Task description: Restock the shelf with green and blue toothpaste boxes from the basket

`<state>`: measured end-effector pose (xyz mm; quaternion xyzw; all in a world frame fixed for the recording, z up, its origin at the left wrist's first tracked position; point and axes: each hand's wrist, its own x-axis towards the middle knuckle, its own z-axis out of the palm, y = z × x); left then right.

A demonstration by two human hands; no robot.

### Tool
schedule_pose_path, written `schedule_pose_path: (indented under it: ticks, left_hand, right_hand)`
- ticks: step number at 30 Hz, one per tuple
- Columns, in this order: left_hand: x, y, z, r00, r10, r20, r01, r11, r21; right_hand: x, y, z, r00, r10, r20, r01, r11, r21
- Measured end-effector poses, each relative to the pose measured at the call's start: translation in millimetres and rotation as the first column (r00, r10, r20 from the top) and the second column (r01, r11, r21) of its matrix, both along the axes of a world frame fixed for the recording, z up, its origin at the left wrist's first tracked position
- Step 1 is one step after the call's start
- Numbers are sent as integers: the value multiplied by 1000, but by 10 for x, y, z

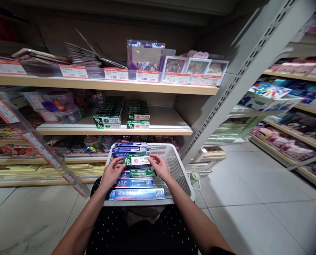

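Observation:
Between my two hands is a green-and-white toothpaste box (137, 160), its long printed side facing me. My left hand (113, 169) grips its left end and my right hand (159, 166) its right end. Beneath is a grey plastic basket (183, 177) resting at my lap. In it lie several blue toothpaste boxes (139, 194) toward the near edge. A dark green toothpaste box (142, 173) sits just below the held one, and more dark blue boxes (128, 150) stand at the far end. The basket's right part shows its bare mesh.
Two stacks of green toothpaste boxes (108, 113) stand on the middle shelf (168, 131) ahead. Plastic tubs (62, 106) are to their left. An upper shelf (104, 82) juts out above with price tags. A slotted metal post (227, 92) rises at right, and a pale green bottle (195, 180) stands on the floor.

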<state>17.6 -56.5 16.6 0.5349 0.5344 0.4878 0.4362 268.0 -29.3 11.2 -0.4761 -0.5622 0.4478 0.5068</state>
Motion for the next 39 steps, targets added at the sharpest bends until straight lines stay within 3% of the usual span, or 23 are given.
schedule_pose_path:
  ticks: [9,23,31,35,39]
  left_hand:
    - [17,2,8,999,14,-36,-14,1000,10]
    - [15,8,31,998,27,-48,-28,999,-21]
    - [112,66,-14,997,77,29,-79,994,72]
    - [137,280,199,996,72,-49,-61,979,192]
    - [232,709,693,958,206,-202,-106,902,418]
  right_hand:
    - [0,-43,61,991,-43,123,35,997,67]
    - [2,-14,49,995,-41,87,37,998,54]
    - [-45,18,35,996,-86,34,83,994,73]
    - [-85,212,224,992,-124,-23,126,986,108]
    - [-137,670,603,985,-162,-66,173,961,218]
